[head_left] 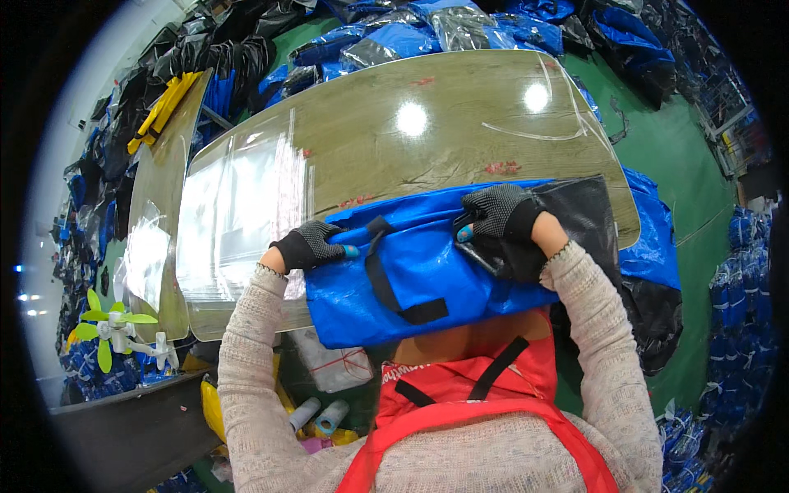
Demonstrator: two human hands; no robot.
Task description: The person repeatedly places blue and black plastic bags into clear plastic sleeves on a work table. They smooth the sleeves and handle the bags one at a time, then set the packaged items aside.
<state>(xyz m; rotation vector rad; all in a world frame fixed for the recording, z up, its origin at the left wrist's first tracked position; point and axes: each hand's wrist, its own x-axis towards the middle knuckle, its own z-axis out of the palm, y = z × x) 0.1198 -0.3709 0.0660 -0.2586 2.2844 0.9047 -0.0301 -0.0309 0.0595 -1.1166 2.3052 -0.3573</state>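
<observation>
A worker's gloved left hand point(308, 245) gripped the left edge of a blue bag point(411, 271) lying on the near edge of a wooden table point(460, 131), while the right hand point(499, 212) clutched the bag's top beside its black lining point(575, 222); more bags point(411, 33) lay heaped beyond the table

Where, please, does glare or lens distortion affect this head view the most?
In the head view, two round lamp reflections glare on the table, and clear plastic sheeting over its left part washes out white; the fisheye bows the table's edges, and a black vignette rings the frame. The blue bag under the left hand and right hand looks sharp.
</observation>
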